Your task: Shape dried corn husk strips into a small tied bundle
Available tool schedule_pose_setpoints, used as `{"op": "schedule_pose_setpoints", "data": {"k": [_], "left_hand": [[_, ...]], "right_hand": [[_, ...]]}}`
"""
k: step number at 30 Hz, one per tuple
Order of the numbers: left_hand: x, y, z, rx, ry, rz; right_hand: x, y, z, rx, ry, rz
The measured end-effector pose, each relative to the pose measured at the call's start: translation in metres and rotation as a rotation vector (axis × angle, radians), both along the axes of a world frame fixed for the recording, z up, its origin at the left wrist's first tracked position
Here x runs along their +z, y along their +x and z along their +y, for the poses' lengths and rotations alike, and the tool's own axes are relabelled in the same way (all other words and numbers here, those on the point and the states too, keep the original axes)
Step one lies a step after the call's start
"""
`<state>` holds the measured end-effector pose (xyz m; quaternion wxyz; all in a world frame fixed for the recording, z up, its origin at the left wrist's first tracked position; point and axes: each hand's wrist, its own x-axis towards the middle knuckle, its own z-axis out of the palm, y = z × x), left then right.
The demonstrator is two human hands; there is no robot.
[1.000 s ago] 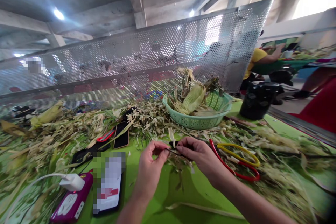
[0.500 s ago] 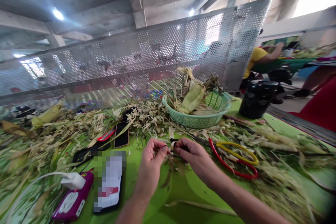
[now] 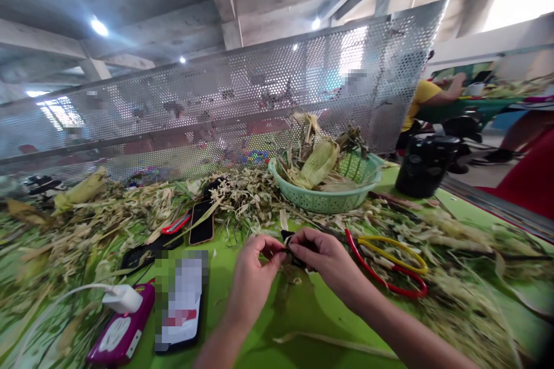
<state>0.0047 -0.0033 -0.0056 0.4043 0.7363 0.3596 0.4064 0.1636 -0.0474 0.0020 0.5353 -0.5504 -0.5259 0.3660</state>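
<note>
My left hand [image 3: 253, 268] and my right hand [image 3: 322, 253] meet over the green tabletop with thumbs and fingertips pinched together. From between them a pale corn husk strip [image 3: 284, 219] sticks up, held in my right fingers. A small dark piece [image 3: 285, 234] shows beside the strip; its kind is unclear. What my left fingertips pinch is hidden. Just right of my right hand lie scissors with one red and one yellow handle [image 3: 392, 245], their blades partly under husk scraps. A long husk strip [image 3: 333, 343] lies in front of my wrists.
A green plastic basket [image 3: 322, 200] holds corn husks behind my hands. Husk scraps [image 3: 246, 199] cover much of the table [image 3: 242, 346]. At left lie two phones [image 3: 184, 300], a purple power bank [image 3: 123, 328] and a red cutter [image 3: 176, 223]. A black container [image 3: 426, 167] stands right.
My left hand has closed in on my right, its fingertips now meeting the right ones. The pale strip's loop between them is less visible. The surrounding things stay put.
</note>
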Motion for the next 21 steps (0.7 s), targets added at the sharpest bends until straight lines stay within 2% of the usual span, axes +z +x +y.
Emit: {"op": "schedule_pose_setpoints", "data": {"k": [4, 9, 12, 15, 21], "left_hand": [[0.004, -0.001, -0.003, 0.038, 0.169, 0.118], [0.009, 0.000, -0.005, -0.013, 0.290, 0.189], [0.005, 0.001, -0.005, -0.007, 0.271, 0.197], [0.000, 0.001, -0.005, 0.040, 0.182, 0.201], [0.001, 0.002, -0.005, 0.069, 0.073, 0.157]], "right_hand": [[0.002, 0.001, 0.001, 0.006, -0.005, -0.037], [0.001, 0.003, 0.000, 0.014, 0.010, -0.049], [0.001, 0.003, 0.000, 0.023, 0.009, -0.053], [0.000, 0.002, -0.001, 0.004, 0.021, -0.106], [-0.002, -0.001, -0.007, -0.043, 0.129, -0.349]]}}
